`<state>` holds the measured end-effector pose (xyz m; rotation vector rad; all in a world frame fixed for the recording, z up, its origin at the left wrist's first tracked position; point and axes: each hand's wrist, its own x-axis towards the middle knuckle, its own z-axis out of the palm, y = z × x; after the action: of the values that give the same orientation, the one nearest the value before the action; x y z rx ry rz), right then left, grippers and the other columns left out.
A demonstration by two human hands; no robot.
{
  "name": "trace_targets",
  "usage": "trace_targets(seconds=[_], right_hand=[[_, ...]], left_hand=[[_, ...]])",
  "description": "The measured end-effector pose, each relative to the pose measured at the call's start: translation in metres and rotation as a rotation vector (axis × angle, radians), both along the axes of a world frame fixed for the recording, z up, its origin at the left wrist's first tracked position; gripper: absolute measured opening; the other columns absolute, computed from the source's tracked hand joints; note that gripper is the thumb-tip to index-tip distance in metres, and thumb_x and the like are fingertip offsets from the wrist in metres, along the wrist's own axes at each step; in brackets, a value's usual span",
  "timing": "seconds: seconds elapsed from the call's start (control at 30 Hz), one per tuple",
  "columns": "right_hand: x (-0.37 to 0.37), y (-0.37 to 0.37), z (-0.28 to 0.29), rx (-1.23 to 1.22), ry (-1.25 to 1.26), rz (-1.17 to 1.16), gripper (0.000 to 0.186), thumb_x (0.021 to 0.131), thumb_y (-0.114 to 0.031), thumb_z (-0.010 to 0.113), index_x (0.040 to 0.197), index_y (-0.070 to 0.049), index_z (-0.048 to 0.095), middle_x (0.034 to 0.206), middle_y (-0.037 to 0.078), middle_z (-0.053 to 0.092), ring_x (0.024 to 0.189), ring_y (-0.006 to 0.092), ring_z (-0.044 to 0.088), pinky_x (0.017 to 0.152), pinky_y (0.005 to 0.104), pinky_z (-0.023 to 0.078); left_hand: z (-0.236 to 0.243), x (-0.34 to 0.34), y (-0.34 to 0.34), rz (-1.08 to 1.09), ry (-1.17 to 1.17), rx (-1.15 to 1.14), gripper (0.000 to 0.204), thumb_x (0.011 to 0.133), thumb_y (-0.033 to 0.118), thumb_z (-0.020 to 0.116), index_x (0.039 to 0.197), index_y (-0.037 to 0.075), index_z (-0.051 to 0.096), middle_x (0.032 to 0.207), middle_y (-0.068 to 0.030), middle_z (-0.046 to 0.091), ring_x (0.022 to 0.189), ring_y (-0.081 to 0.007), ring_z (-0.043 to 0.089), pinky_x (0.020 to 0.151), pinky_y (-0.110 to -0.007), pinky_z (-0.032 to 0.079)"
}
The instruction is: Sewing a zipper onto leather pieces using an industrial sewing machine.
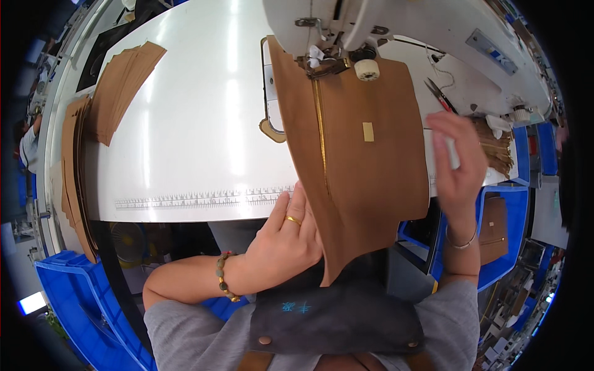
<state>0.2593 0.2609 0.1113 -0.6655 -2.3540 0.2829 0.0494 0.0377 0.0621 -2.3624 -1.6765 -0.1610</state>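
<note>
Presently: tan suede panel with brass zip [356,167] under white sewing machine [396,31], left hand [288,238] pressing it flat, fingers together, right hand [458,164] lifted, fingers spread; panel may skew.

Count as observed. One sewing machine [396,31]. One brown panel [359,167] with one brass zipper [321,136] and one small tan tab [368,132]. Two stacks of brown cut pieces: one [124,86] on the white surface [198,123], one [73,179] at its left edge. One pair of snips [439,96]. Two hands: left hand [284,241], right hand [458,161]. One ring [293,219]. Two bracelets: one beaded [223,275], one thin [461,244]. Blue bins: at least two [80,303] [501,229].
</note>
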Motion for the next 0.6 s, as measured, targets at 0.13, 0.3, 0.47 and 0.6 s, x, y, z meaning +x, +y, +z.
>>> trace_targets(seconds=[0.13, 0.3, 0.47, 0.6], right_hand=[[-0.027, -0.065, -0.033, -0.104, -0.224, 0.420, 0.040, 0.092, -0.017, 0.073, 0.131, -0.010, 0.068, 0.135, 0.015, 0.065, 0.118, 0.0321, 0.066, 0.102, 0.0509, 0.053], [-0.029, -0.083, -0.055, 0.042, -0.304, 0.385, 0.051, 0.092, -0.026, 0.072, 0.140, -0.011, 0.063, 0.144, 0.017, 0.060, 0.132, 0.0342, 0.059, 0.108, 0.0590, 0.048], [-0.026, -0.085, -0.054, 0.071, -0.311, 0.365, 0.055, 0.090, -0.030, 0.074, 0.138, -0.007, 0.063, 0.146, 0.018, 0.059, 0.135, 0.0359, 0.057, 0.109, 0.0590, 0.047], [-0.026, -0.085, -0.055, 0.046, -0.294, 0.396, 0.055, 0.088, -0.032, 0.076, 0.135, -0.005, 0.065, 0.144, 0.021, 0.060, 0.134, 0.0380, 0.057, 0.109, 0.0583, 0.047]], left_hand=[[-0.007, 0.000, -0.012, -0.005, -0.095, -0.025, 0.043, 0.094, 0.023, 0.062, 0.129, -0.001, 0.070, 0.135, -0.0245, 0.067, 0.129, -0.0418, 0.065, 0.106, -0.053, 0.054], [-0.011, -0.010, -0.017, 0.073, -0.298, -0.019, 0.039, 0.091, 0.024, 0.065, 0.125, 0.005, 0.073, 0.133, -0.0130, 0.070, 0.127, -0.0340, 0.067, 0.108, -0.050, 0.052], [0.009, -0.050, -0.005, 0.107, -0.652, 0.112, 0.025, 0.070, -0.008, 0.070, 0.091, 0.005, 0.070, 0.093, -0.0077, 0.075, 0.098, -0.0303, 0.074, 0.086, -0.039, 0.059], [0.018, -0.053, 0.022, 0.243, -0.496, 0.167, 0.028, 0.084, -0.007, 0.071, 0.111, 0.000, 0.071, 0.117, -0.0158, 0.074, 0.113, -0.0374, 0.069, 0.097, -0.044, 0.053]])
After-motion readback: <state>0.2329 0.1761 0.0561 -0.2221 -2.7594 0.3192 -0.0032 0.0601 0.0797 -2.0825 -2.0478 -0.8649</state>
